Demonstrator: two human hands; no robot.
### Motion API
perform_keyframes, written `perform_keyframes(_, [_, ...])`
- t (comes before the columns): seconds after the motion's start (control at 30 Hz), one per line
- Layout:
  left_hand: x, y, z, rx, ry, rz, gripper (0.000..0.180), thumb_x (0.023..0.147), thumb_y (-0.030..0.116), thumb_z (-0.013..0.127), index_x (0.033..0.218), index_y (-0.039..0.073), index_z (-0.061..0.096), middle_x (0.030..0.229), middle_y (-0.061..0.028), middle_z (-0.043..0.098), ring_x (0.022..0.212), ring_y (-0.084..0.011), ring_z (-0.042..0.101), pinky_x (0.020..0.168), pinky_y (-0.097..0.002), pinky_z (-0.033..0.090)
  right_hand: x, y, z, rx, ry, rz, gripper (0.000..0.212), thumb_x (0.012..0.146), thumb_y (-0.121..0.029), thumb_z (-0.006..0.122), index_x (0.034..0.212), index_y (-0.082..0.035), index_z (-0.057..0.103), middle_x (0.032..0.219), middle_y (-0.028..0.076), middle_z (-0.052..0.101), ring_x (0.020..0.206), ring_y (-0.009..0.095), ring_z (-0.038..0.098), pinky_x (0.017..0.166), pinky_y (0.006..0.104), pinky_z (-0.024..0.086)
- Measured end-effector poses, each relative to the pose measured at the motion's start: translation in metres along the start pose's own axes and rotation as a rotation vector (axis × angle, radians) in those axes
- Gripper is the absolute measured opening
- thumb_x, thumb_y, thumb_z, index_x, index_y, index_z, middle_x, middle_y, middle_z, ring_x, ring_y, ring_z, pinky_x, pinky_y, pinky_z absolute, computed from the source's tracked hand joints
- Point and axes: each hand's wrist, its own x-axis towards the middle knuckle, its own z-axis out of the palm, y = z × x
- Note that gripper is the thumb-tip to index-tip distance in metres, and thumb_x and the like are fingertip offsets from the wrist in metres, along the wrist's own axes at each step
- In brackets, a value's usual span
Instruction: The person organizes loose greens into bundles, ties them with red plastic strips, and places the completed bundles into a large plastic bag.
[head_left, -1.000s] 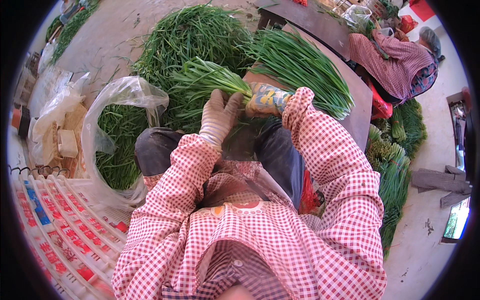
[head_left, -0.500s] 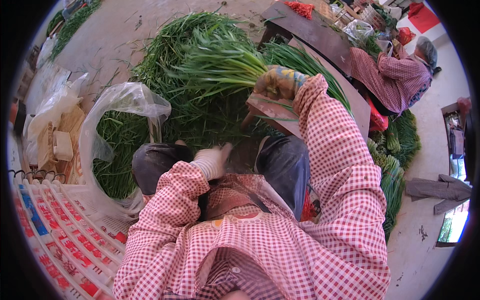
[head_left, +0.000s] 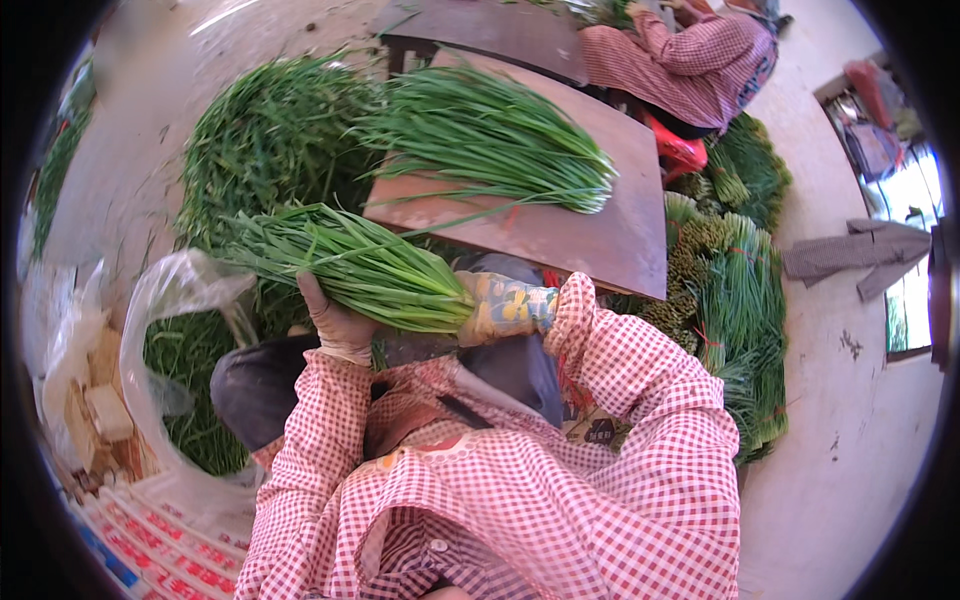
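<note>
A bunch of garlic chives (head_left: 370, 270) lies across in front of me above my lap, its leaf tips to the left and pale cut ends to the right. My right hand (head_left: 505, 308), in a stained patterned glove, grips it by the cut ends. My left hand (head_left: 342, 328), in a pale glove, holds it around the middle from the near side, thumb up; its other fingers are hidden by the leaves. Just beyond, a second pile of garlic chives (head_left: 500, 140) rests on the brown board (head_left: 640, 225), white ends to the right.
Loose leaves are heaped (head_left: 270, 150) at the far left. A clear plastic bag (head_left: 135, 345) holding greens stands left of my knee. Tied chive bundles (head_left: 745, 290) are stacked at the right. Another person (head_left: 690, 60) sits at the far right beside a dark table (head_left: 480, 35).
My right hand has drawn the bunch from above the leaf heap in toward my lap. My left hand has risen from my lap to hold it. The view has shifted right.
</note>
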Motion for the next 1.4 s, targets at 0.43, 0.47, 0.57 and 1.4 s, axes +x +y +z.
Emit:
perform_keyframes(0.43, [0.228, -0.051, 0.06, 0.024, 0.011, -0.111, 0.056, 0.088, 0.05, 0.059, 0.129, 0.011, 0.057, 0.129, -0.0104, 0.059, 0.12, -0.033, 0.053, 0.105, -0.0524, 0.039, -0.12, 0.085, -0.188, -0.466, 0.7, 0.292, 0.071, 0.065, -0.016, 0.071, 0.132, -0.005, 0.05, 0.093, 0.017, 0.069, 0.084, 0.028, 0.067, 0.069, 0.0354, 0.053])
perform_keyframes(0.47, [0.239, -0.04, 0.064, 0.099, 0.06, -0.092, 0.055, 0.091, 0.045, 0.057, 0.132, 0.01, 0.054, 0.132, -0.0113, 0.056, 0.122, -0.0325, 0.052, 0.107, -0.051, 0.038, -0.115, 0.104, -0.19, -0.477, 0.735, 0.317, 0.077, 0.064, -0.015, 0.071, 0.135, -0.003, 0.047, 0.093, 0.017, 0.069, 0.082, 0.027, 0.067, 0.068, 0.0349, 0.053])
perform_keyframes(0.57, [0.282, 0.011, 0.068, 0.541, 0.378, 0.002, 0.054, 0.098, 0.033, 0.051, 0.143, 0.006, 0.04, 0.145, -0.0162, 0.045, 0.133, -0.0329, 0.041, 0.111, -0.0457, 0.035, -0.107, 0.133, -0.197, -0.445, 0.688, 0.43, 0.088, 0.061, -0.015, 0.072, 0.142, 0.002, 0.04, 0.088, 0.018, 0.069, 0.073, 0.025, 0.067, 0.06, 0.0337, 0.052])
perform_keyframes(1.4, [0.217, -0.226, 0.123, 2.529, -1.265, -0.071, 0.124, 0.047, 0.062, 0.085, 0.147, 0.012, 0.032, 0.155, -0.0158, 0.031, 0.145, -0.0333, 0.024, 0.117, -0.0559, 0.013, -0.09, 0.221, -0.158, -0.154, 1.028, -0.184, 0.057, 0.079, -0.017, 0.07, 0.131, -0.005, 0.051, 0.108, 0.017, 0.068, 0.098, 0.028, 0.067, 0.085, 0.0355, 0.053])
